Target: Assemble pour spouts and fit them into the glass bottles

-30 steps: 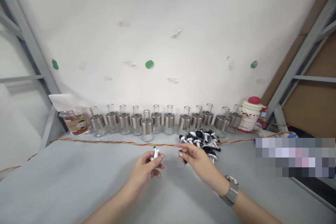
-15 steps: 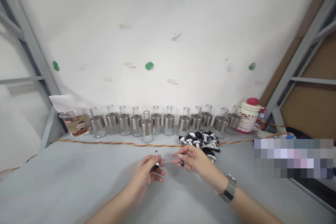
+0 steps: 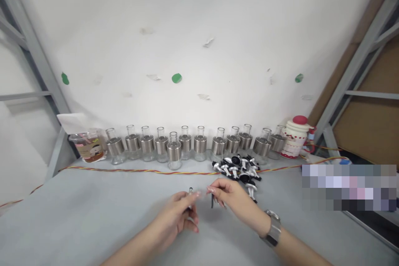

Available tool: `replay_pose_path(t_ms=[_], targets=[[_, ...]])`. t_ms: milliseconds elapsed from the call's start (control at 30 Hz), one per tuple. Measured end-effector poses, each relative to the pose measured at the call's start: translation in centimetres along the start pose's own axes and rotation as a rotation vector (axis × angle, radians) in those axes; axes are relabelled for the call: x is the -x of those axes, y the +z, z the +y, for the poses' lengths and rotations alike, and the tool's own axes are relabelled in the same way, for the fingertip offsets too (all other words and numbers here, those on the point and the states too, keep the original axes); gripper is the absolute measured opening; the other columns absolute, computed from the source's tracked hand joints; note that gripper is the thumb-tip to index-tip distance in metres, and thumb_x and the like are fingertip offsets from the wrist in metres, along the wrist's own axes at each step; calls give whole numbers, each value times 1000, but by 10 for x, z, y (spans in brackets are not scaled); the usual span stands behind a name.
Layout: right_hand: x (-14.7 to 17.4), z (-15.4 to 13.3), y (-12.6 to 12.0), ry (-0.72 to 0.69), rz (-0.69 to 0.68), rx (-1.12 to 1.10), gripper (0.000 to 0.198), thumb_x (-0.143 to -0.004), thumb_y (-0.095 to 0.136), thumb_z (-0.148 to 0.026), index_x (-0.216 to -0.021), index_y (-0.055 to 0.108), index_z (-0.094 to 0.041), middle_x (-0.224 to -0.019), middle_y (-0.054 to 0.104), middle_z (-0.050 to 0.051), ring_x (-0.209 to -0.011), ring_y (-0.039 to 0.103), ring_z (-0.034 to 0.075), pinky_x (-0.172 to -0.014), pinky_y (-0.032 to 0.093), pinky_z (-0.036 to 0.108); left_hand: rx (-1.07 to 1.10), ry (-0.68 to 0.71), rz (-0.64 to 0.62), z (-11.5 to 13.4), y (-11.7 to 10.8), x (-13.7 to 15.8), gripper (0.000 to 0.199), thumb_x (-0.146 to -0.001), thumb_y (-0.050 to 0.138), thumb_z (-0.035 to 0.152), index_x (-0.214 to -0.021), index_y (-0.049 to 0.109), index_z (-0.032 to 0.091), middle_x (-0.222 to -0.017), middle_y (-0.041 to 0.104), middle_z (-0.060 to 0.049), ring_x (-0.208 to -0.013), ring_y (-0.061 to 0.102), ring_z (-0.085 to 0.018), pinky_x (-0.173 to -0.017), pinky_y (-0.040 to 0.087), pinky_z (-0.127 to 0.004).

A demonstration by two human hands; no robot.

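Note:
My left hand [image 3: 179,216] is closed around a silver-and-black bottle pourer. Its tip [image 3: 190,190] stands up by the thumb and the rest is mostly hidden by my fingers. Close by on the right, my right hand [image 3: 227,195] pinches a small dark, narrow piece [image 3: 212,201] that hangs down from the fingertips; its kind is unclear. Behind my right hand lies a heap of similar silver-and-black pourers [image 3: 236,161], one of them [image 3: 252,191] nearest to my wrist. Farther back stands a row of several glass bottles [image 3: 174,151] with steel bands and open necks.
A red-and-yellow twisted wire [image 3: 140,170] runs across the grey table [image 3: 77,216] in front of the bottles. A plastic cup [image 3: 90,145] stands at the left end, a cream jar with a red knob [image 3: 293,139] at the right. A blurred-out patch covers the far right.
Both hands have moved slightly down. My left fingers have shifted on the pourer, with the thumb now reaching toward my right hand. The dark piece hangs lower from my right fingertips.

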State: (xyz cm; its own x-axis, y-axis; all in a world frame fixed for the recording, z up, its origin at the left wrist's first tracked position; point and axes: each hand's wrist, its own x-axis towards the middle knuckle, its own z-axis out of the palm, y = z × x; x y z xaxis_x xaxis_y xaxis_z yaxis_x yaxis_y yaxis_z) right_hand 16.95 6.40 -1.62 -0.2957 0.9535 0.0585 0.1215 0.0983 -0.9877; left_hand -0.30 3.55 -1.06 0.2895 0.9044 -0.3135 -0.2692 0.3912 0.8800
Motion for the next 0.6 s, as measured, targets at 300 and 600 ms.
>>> replay_pose_path(t_ms=[300,600], targets=[[5,1,9,-2,-149,-297,29,-64,69,-37,-70,53,-14,-61,56,-3,-49,53,9,-50,41,23,-8,48,-33,3,0,5,26,-63,72,23,-71,47,15,-67,62,-2,-66,63,-15,-66,50,-27],[4,1,7,-22,-306,-392,34,-63,70,-33,-84,51,-16,-64,56,-3,-54,57,11,-50,46,25,-70,63,-55,7,-6,2,34,-59,74,27,-66,42,17,-62,62,0,-60,63,-13,-61,51,-26]])
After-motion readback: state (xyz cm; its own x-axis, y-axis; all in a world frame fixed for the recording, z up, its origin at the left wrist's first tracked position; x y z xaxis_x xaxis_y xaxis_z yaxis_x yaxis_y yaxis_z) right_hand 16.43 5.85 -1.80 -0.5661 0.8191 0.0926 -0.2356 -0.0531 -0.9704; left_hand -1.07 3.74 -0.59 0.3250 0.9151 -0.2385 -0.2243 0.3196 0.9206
